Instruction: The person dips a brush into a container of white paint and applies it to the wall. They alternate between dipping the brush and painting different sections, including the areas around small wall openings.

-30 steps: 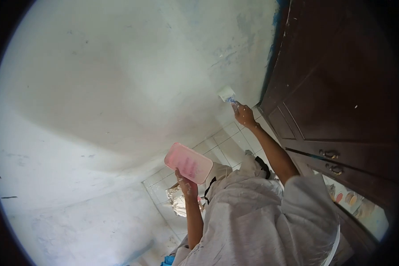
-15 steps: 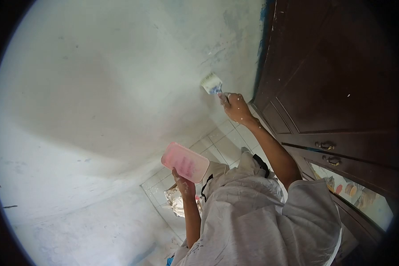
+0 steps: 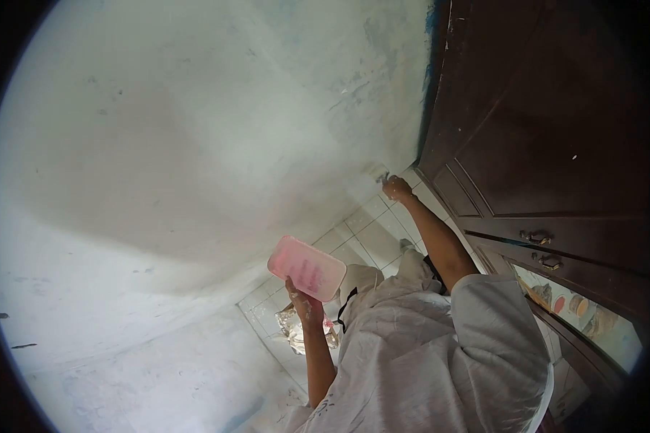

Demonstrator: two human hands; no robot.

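Reaching forward and down, my right hand (image 3: 397,189) is closed on the handle of a paintbrush (image 3: 379,174). Its pale bristles are right at the lower part of the whitish wall (image 3: 217,130), blurred by motion. Specks of white paint dot that hand. A pink rectangular plastic tub (image 3: 307,268) rests in my left hand (image 3: 307,307), whose fingers grip its near edge from below. The tub's inside looks pink, with darker ridges on its bottom.
White floor tiles (image 3: 372,227) run along the wall's foot. A crumpled silvery sheet (image 3: 295,330) lies on the floor beneath the tub. On the right stands dark brown wooden furniture (image 3: 542,144) with metal handles (image 3: 536,237) and a picture-like panel (image 3: 581,307) lower down.
My right hand and the paintbrush have moved down along the wall, toward its foot. The tub in my left hand has shifted only slightly in view.
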